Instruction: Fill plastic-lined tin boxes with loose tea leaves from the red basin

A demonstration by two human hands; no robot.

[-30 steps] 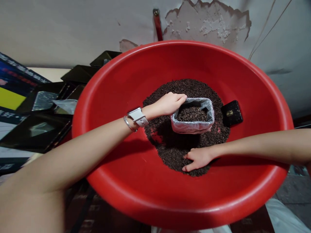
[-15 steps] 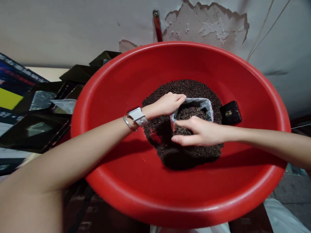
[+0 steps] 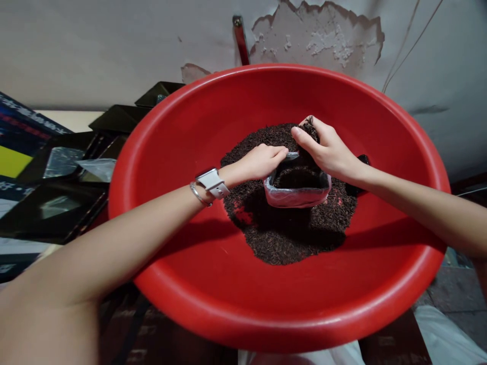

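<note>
Seemingly filling a rectangular, clear-plastic-lined box (image 3: 299,198)
Inside a round red plastic tub (image 3: 274,327), clear of its edges, the left hand (image 3: 266,161) grips the box's rim; the right hand (image 3: 332,149) curls its fingers around dark loose flakes (image 3: 281,253), likely needing release into it.

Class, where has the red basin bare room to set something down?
Bare: the basin's near slope, between dark flakes and front rim; its far side, behind the flakes. Crowded: the middle, where left hand, right hand and lined container cluster.
</note>
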